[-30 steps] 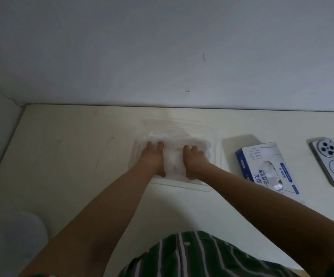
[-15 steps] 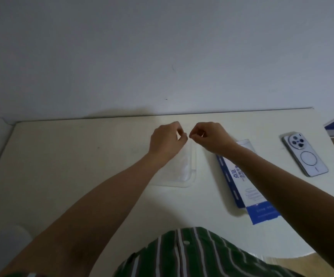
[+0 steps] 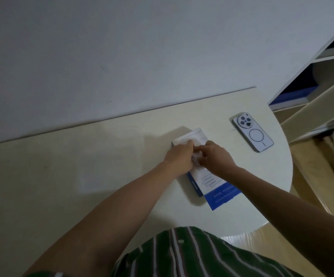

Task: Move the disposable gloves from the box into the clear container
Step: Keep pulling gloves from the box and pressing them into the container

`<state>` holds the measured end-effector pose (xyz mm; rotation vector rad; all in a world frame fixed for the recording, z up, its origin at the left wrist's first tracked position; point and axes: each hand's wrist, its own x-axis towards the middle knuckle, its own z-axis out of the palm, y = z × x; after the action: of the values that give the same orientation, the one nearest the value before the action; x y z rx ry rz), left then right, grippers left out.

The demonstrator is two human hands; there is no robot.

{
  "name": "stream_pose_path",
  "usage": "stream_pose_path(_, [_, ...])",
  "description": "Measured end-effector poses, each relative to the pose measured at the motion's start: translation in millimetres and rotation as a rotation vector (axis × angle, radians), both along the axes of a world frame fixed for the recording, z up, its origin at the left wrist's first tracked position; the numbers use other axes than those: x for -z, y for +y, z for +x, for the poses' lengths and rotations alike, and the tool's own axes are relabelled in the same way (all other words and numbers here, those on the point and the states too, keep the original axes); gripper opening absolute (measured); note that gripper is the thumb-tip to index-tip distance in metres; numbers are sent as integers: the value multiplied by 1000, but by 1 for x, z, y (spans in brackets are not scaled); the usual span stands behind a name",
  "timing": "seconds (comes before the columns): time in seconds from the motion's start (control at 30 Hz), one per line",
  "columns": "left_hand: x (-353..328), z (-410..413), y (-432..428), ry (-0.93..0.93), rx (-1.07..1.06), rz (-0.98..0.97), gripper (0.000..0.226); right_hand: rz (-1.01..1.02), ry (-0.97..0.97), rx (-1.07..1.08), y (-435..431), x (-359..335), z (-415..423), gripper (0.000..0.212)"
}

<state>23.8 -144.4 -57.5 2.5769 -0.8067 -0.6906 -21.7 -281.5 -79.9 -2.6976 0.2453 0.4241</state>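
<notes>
Since then my left hand (image 3: 179, 158) and right hand (image 3: 216, 159) shifted onto the box (image 3: 208, 182), both pinching gloves (image 3: 197, 156) at its opening; next, draw them out gently.

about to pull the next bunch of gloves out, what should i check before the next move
1. Hands at the opening: ok, left hand and right hand meet over the glove box.
2. Grip: ok, fingers of both hands pinch the crumpled gloves there.
3. Box steady: ok, it lies flat on the table.
4. Drop spot: cannot tell, the clear container shows only as a faint pale outline left of the box.
5. Path free: ok, the phone lies right of the box, apart from it.
</notes>
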Motion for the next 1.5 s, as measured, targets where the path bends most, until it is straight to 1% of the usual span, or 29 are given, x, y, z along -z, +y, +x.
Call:
stream_pose_path(0.07, [10, -2, -4, 32, -20, 40, 30, -23, -38, 10, 3, 4, -2, 30])
stream_pose_path(0.17, [17, 0, -9, 75, -81, 61, 40, -59, -90, 17, 3, 9, -3, 15])
stream_pose_path(0.23, [17, 2, -10, 97, -93, 65, 49, 7, -109, 51, -1, 12, -1, 8])
stream_pose_path(0.37, [19, 7, -13, 119, -93, 84, 62, 317, -215, 170, -15, 5, 2, 8])
stream_pose_path(0.47, [20, 7, -15, 126, -104, 89, 71, 596, -292, 245, -28, -6, 1, 2])
stream_pose_path(0.6, [19, 6, -16, 88, -53, 113, 71, 937, -359, 378, -32, -21, -1, 9])
stream_pose_path(0.67, [20, 7, -15, 98, -83, 112, 74, 1082, -411, 483, -34, -31, 0, 8])
stream_pose_path(0.73, [20, 7, -15, 128, -109, 101, 73, 1177, -430, 620, -37, -40, 2, 10])
stream_pose_path(0.8, [20, 7, -14, 160, -117, 93, 70, 1202, -413, 729, -41, -47, 4, 15])
stream_pose_path(0.87, [17, 8, -13, 187, -103, 89, 64, 1192, -373, 759, -45, -53, 2, 19])
stream_pose_path(0.9, [18, 11, -13, 213, -106, 80, 58, 1190, -339, 749, -45, -55, 0, 21])
stream_pose_path(0.93, [17, 13, -12, 255, -132, 46, 48, 1186, -300, 729, -45, -56, -4, 24])
stream_pose_path(0.97, [15, 16, -11, 324, -199, -27, 38, 1167, -258, 699, -44, -57, -8, 27])
stream_pose_path(1.0, [11, 18, -9, 416, -299, -141, 30, 1122, -220, 659, -43, -56, -12, 31])
stream_pose_path(1.03, [5, 20, -7, 505, -409, -274, 26, 1074, -196, 616, -40, -55, -15, 34])
stream_pose_path(1.1, [-7, 25, -3, 678, -581, -539, 30, 1009, -182, 578, -35, -51, -19, 37])
stream_pose_path(1.13, [-13, 27, 1, 752, -628, -643, 33, 992, -182, 577, -31, -49, -18, 36])
stream_pose_path(1.17, [-16, 29, 3, 806, -647, -714, 37, 991, -193, 581, -28, -48, -17, 35])
stream_pose_path(1.2, [-20, 30, 7, 831, -642, -743, 41, 997, -202, 578, -23, -48, -15, 33])
stream_pose_path(1.27, [-23, 31, 12, 792, -586, -712, 47, 1016, -209, 547, -17, -48, -9, 30])
stream_pose_path(1.3, [-24, 30, 14, 743, -550, -694, 42, 1018, -207, 512, -13, -48, -6, 29])
stream_pose_path(1.37, [-24, 28, 17, 590, -547, -720, 22, 1004, -177, 434, -3, -48, -1, 32])
stream_pose_path(1.43, [-24, 29, 22, 378, -597, -730, 13, 1026, -117, 399, 5, -48, 5, 41])
stream_pose_path(1.5, [-27, 31, 31, 184, -598, -681, 16, 1133, -47, 420, 13, -50, 14, 59])
